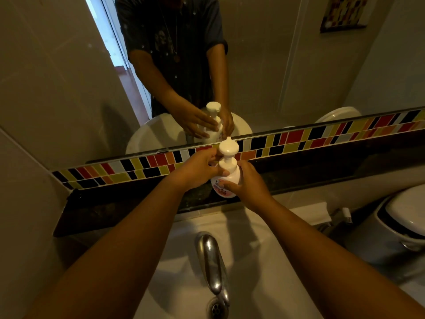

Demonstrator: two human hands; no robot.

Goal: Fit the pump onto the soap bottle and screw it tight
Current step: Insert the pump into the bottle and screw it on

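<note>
Both your hands meet mid-frame: left hand [197, 168] pinches the white plastic pump [227, 157] collar, right hand [247, 184] grasps the smooth, likely slippery white soap bottle [224, 184] on the dark ledge [119, 208].

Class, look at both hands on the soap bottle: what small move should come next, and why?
Probably another twist of the pump collar with the left hand. The pump already sits upright on the bottle, and the right hand steadies the bottle on the ledge.
</note>
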